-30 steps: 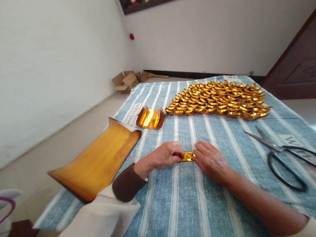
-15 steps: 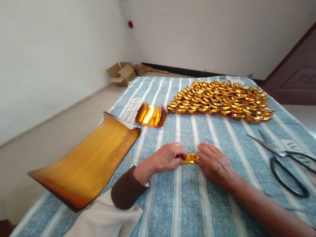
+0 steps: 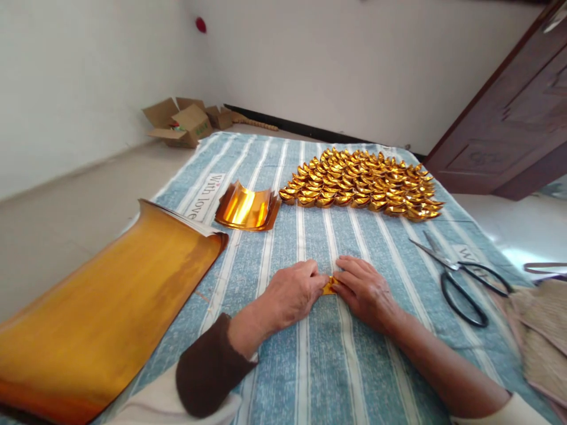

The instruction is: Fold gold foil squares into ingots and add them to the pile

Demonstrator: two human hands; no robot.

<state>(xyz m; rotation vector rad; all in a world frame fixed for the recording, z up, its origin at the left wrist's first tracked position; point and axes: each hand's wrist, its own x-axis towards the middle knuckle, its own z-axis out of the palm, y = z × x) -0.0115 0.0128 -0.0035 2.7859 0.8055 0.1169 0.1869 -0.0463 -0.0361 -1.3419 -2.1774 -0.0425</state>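
Gold foil piece pinched between both hands on the striped cloth

The left hand (image 3: 295,292) and right hand (image 3: 363,289) meet fingertip to fingertip, both closed on the small gold foil piece (image 3: 328,287), which shows only as a sliver between them, lying low on the blue striped cloth (image 3: 319,366). Scissors (image 3: 460,277) lie well apart to the right; folded gold ingots (image 3: 361,186) sit beyond.

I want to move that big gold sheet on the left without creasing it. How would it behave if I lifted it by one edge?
The big gold sheet is probably floppy: it looks thin and its far edge already curls upward. It seems light for its size, so it would likely sag or bend when lifted. Its glossy face may be slippery; the left hand lies nearest to it.
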